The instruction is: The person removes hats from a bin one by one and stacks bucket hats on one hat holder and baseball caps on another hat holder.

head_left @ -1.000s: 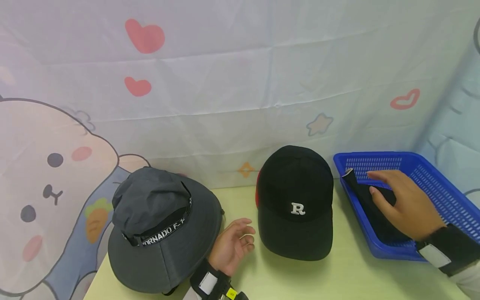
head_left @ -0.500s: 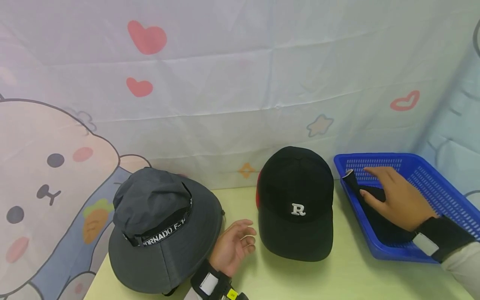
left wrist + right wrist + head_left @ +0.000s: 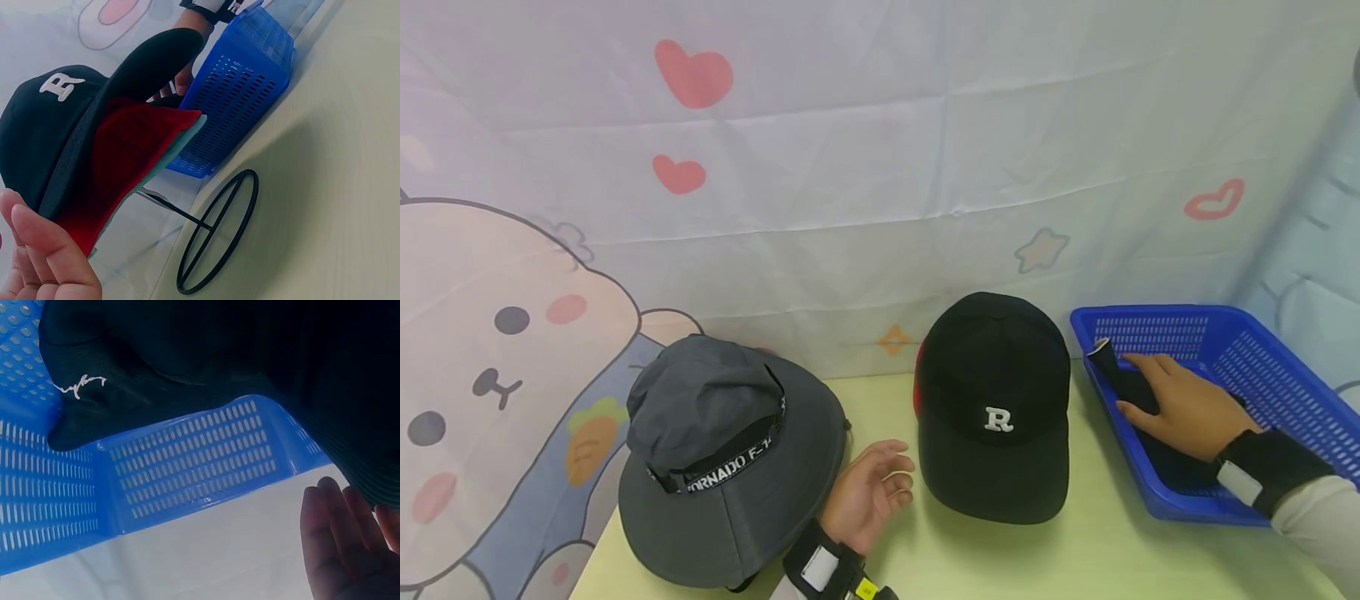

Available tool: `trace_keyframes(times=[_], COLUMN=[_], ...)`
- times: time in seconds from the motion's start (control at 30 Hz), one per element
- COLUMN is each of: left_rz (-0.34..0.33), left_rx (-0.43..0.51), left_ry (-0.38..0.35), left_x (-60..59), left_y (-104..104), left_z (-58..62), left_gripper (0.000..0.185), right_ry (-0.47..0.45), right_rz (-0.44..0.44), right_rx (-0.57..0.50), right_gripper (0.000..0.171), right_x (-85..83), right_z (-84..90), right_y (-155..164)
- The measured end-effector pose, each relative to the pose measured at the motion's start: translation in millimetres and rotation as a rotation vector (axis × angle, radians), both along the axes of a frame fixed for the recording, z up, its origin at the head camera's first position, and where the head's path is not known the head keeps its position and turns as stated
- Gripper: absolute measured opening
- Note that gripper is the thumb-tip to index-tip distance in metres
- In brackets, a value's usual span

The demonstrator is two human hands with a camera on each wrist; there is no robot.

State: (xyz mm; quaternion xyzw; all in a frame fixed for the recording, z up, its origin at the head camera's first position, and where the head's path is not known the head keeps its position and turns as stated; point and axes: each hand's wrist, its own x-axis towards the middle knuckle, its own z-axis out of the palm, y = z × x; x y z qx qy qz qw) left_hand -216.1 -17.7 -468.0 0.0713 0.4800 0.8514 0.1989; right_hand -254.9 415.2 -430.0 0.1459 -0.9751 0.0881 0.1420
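A pale green tabletop (image 3: 985, 550) (cartoon rabbit cloth (image 3: 850, 167) behind) fills the lower frame; right hand (image 3: 1180, 404) rests flat on black fabric (image 3: 1131, 387) in the blue perforated plastic basket (image 3: 1285, 375) at right, left hand (image 3: 865, 492) relaxed at bottom centre.

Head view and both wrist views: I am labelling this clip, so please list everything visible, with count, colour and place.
bucket hat: one, grey with a black lettered band, left on the table.
baseball cap: one, black with a white R and a red underside, middle of the table, on a stand.
wire stand: one, black, under the baseball cap, seen in the left wrist view.
basket: one, blue perforated plastic, right on the table.
dark cap: one, black, inside the basket.
table: one, pale yellow-green.
backdrop cloth: one, white with hearts and a cartoon rabbit, behind the table.
left hand: relaxed, palm up, between the two hats, holding nothing.
right hand: in the basket, fingers resting on the dark cap.
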Motion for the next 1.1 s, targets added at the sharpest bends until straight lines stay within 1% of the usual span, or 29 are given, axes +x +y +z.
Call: trace_keyframes(times=[0.23,0.33,0.47,0.63,0.73,0.8,1.0,1.03,1.1], left_rz=[0.005,0.010,0.015,0.022,0.029,0.032,0.031,0.031,0.030], left_rx=[-0.002,-0.006,-0.012,-0.007,0.001,0.007,0.008,0.007,0.004], left_ry=[-0.003,-0.002,0.002,-0.010,-0.013,-0.015,-0.023,-0.022,-0.022], left_x=[-0.3,-0.4,-0.7,-1.4,-1.4,-1.4,-1.6,-1.6,-1.6], left_y=[0.5,0.9,1.1,1.7,1.8,1.8,1.4,1.3,1.1], left_z=[-0.2,-0.2,-0.1,0.2,1.0,1.7,3.5,3.8,4.1], left_gripper=[0.030,0.028,0.027,0.028,0.028,0.027,0.028,0.028,0.028], right_ry=[-0.081,-0.115,-0.149,-0.196,-0.201,-0.195,-0.156,-0.149,-0.134], right_rz=[-0.034,-0.045,-0.043,-0.021,-0.015,-0.011,0.004,0.006,0.003], right_rx=[0.008,0.028,0.053,0.023,0.018,0.017,-0.015,-0.020,-0.025], right_gripper=[0.071,0.070,0.063,0.052,0.049,0.044,0.013,0.010,0.007], right_x=[-4.0,-6.1,-9.6,-11.7,-12.0,-11.9,-8.9,-8.4,-8.0], right_z=[-3.9,-8.1,-16.1,-20.9,-20.6,-19.9,-17.7,-17.2,-16.3], right_y=[4.2,8.0,12.7,13.9,12.9,12.0,9.6,9.5,9.4])
